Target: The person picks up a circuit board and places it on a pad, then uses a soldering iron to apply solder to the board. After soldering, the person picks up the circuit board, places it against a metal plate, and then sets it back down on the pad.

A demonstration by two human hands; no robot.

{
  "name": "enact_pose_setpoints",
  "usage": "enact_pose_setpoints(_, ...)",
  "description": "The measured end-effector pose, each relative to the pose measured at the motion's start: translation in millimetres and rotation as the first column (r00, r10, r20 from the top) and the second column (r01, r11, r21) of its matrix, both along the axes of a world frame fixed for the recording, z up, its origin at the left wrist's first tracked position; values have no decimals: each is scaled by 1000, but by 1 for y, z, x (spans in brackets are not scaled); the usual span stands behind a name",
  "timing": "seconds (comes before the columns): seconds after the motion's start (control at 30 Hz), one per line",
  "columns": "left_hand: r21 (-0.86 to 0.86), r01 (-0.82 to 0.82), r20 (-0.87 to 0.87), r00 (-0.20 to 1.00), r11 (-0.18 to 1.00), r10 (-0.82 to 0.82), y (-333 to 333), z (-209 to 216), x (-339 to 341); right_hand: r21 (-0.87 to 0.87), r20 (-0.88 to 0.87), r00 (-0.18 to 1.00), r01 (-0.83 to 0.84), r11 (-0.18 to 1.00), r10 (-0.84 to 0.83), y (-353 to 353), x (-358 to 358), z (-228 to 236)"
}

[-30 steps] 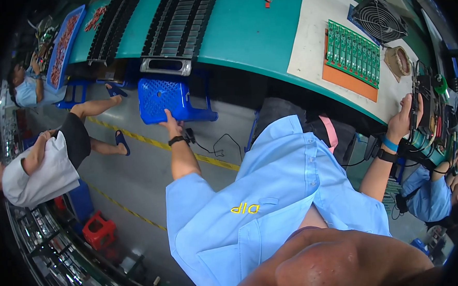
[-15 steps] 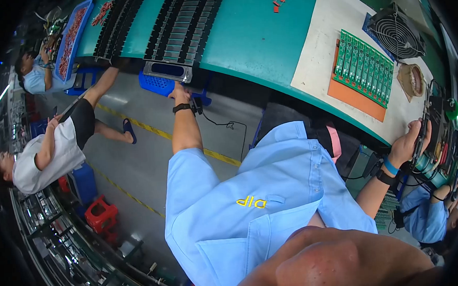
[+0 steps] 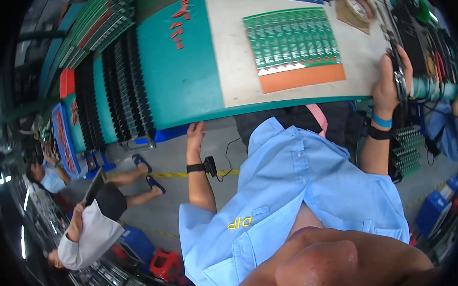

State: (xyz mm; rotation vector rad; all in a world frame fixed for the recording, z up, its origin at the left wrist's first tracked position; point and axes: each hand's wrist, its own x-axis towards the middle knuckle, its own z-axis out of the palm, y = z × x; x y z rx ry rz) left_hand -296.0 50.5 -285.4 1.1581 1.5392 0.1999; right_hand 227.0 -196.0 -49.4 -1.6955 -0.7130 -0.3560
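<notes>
Both hands raised since earlier: left hand (image 3: 195,136) open grip under bench edge (image 3: 268,108); right hand (image 3: 389,83) grips tool (image 3: 399,74).

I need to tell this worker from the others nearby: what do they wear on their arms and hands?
Short light-blue shirt sleeves, forearms bare. The left hand has a black wrist strap with a small black box and thin cable. The right hand has a blue wristband above a black band. No gloves.

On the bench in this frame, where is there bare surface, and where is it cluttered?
Bare: the pale mat left of the green circuit-board panel, and the teal top beside it. Crowded: the right end, around the right hand and tape roll.
</notes>
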Motion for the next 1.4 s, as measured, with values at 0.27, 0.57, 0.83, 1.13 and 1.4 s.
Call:
enact_pose_setpoints(0.27, 170, 816, 312, 488, 553, -815, -49, 258, 150, 101, -36, 990, -135, 986, 140, 3, -4, -1)
enact_pose_setpoints(0.57, 856, 452, -392, 253, -251, -884, -104, 297, 316, 114, 60, 975, -218, 969, 213, 10, -6, 0)
enact_pose_setpoints(0.83, 774, 426, -617, 338, -469, -711, -110, 271, 353, 87, -43, 986, -155, 984, 159, 0, -7, -5)
enact_pose_setpoints(1.13, 773, 528, -570, 331, -353, -753, -115, 274, 333, 93, -85, 978, -181, 979, 189, 1, -8, -8)
enact_pose_setpoints(1.4, 762, 595, -522, 334, -254, -785, -116, 294, 270, 57, -59, 986, -150, 987, 153, -2, -5, -4)
